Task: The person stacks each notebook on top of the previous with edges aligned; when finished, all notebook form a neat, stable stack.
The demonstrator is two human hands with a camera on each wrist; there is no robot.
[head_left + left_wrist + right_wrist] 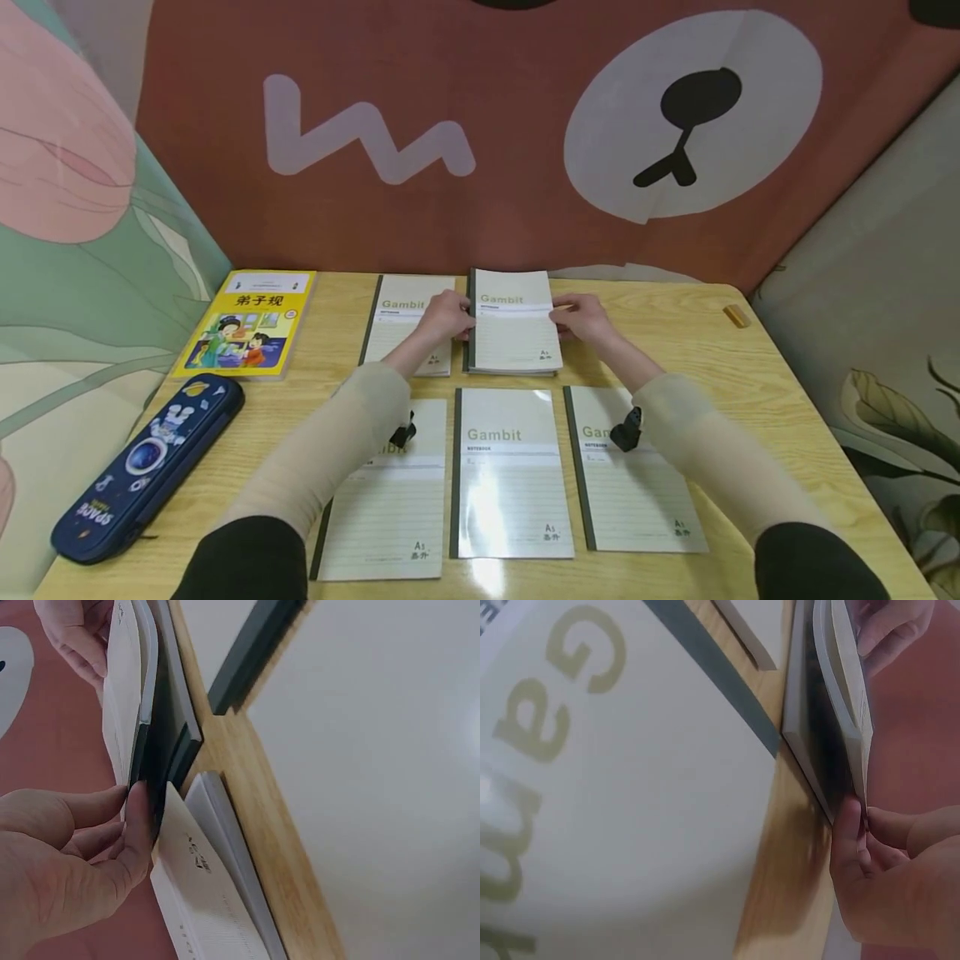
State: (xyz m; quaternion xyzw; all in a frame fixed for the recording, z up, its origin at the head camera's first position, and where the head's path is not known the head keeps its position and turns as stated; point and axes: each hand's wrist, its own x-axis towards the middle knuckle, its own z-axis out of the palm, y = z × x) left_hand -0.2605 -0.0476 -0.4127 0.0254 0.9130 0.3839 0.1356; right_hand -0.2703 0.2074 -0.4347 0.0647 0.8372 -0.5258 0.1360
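Note:
Both hands hold a Gambit notebook [513,337] with a dark spine by its two sides, at the back middle of the table. My left hand [447,315] pinches the spine edge, thumb and fingers on opposite faces in the left wrist view. On the other side, my right hand [582,317] pinches the page edge. The held notebook is slightly raised and tilted over another notebook [799,724] lying beneath it; a narrow gap shows between them in the right wrist view. Just left of it lies one more notebook [381,333], partly covered by the left hand.
Nearer to me lie three matching notebooks in a row: left [382,525], middle [512,492] and right [645,508]. A yellow picture book [251,325] and a blue space-themed pencil case [150,471] are at the left. An eraser-like small block [737,316] sits at the back right.

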